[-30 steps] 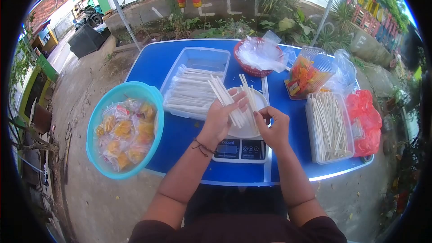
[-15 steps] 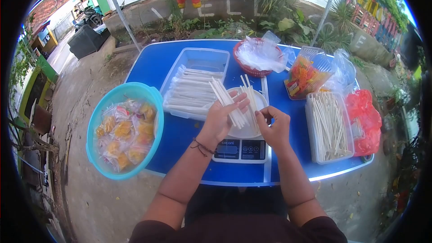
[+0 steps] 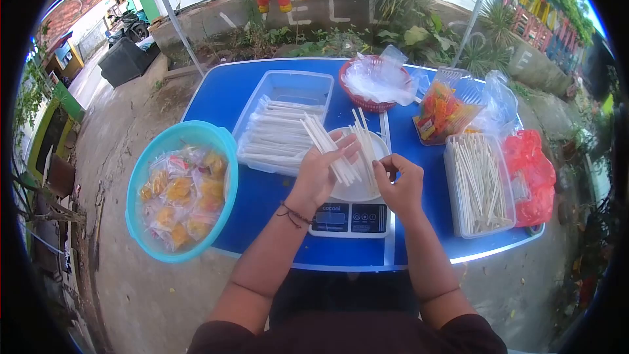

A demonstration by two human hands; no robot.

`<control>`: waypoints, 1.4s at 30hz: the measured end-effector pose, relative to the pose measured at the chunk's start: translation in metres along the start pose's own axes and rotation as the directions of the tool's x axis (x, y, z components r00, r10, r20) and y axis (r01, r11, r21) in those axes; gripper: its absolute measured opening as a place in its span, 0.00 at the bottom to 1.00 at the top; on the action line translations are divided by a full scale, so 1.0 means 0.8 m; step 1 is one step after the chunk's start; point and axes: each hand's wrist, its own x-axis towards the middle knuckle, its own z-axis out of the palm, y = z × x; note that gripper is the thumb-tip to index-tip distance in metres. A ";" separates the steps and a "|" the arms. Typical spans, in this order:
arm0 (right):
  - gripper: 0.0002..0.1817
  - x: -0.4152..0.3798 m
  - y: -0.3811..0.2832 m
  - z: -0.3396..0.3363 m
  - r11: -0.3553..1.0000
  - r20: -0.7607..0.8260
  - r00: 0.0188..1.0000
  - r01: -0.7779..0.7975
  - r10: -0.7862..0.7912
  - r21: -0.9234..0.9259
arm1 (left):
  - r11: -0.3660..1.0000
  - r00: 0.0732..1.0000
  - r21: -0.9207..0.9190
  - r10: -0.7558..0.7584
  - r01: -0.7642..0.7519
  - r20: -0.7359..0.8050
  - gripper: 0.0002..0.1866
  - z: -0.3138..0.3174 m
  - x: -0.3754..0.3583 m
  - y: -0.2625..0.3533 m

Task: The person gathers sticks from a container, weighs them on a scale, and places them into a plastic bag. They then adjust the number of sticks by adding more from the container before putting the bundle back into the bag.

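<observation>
My left hand (image 3: 318, 174) is closed around a small bundle of pale thin sticks (image 3: 320, 135), held slantwise above the kitchen scale (image 3: 349, 218). Beside it, my right hand (image 3: 401, 182) pinches the edge of a second group of sticks (image 3: 364, 146), also slanted over the scale. Under both bundles lies the scale's round white plate (image 3: 352, 193), partly hidden by sticks and fingers. Behind my left hand stands a clear tray (image 3: 319, 82) with plastic-wrapped stick packs (image 3: 278, 132). Right of my right hand is a clear box (image 3: 488, 228) full of loose sticks (image 3: 480, 180).
A turquoise basin (image 3: 133, 219) of bagged yellow food sits at the table's left edge. At the back are a red basket (image 3: 357, 99) of plastic bags and a container of orange packets (image 3: 440, 108). A red plastic bag (image 3: 534, 183) lies at the right. The table (image 3: 255, 216) is blue.
The bundle in my left hand has shifted slightly to the left. My right hand stays at the other sticks, almost unmoved.
</observation>
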 end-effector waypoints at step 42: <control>0.09 -0.002 -0.005 -0.001 0.986 -0.078 0.985 0.145 -0.151 -0.079 | 0.997 0.998 -0.055 0.060 -0.061 -0.029 0.23 0.006 -0.003 0.002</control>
